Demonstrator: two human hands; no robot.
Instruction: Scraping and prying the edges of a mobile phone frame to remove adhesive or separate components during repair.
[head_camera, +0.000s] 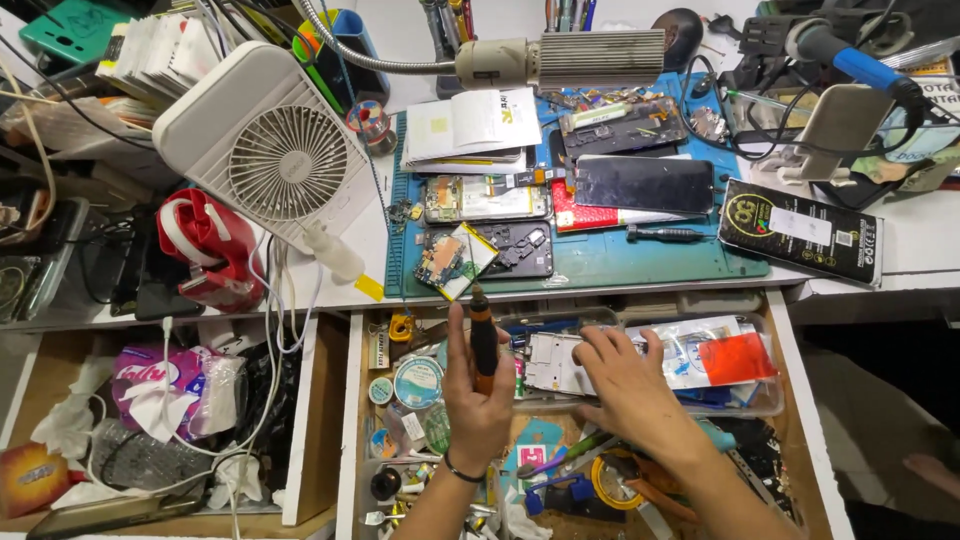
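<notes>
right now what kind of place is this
Most likely a phone repair bench. Opened phones lie on a blue work mat, the left hand holds a small screwdriver, and the right hand rests on a phone frame over a parts drawer.

Left hand (478, 395) grips a screwdriver (483, 335) with a matt orange-and-black plastic handle. Right hand (625, 385) rests on a clear, glossy plastic tray (740, 400) beside a dull silvery metal phone frame (550, 362). The drawer (345, 420) walls are bare pale wood. Up on the desk (915, 245), a smooth teal rubbery mat (640, 265) and a matt white plastic fan (270, 150).
</notes>
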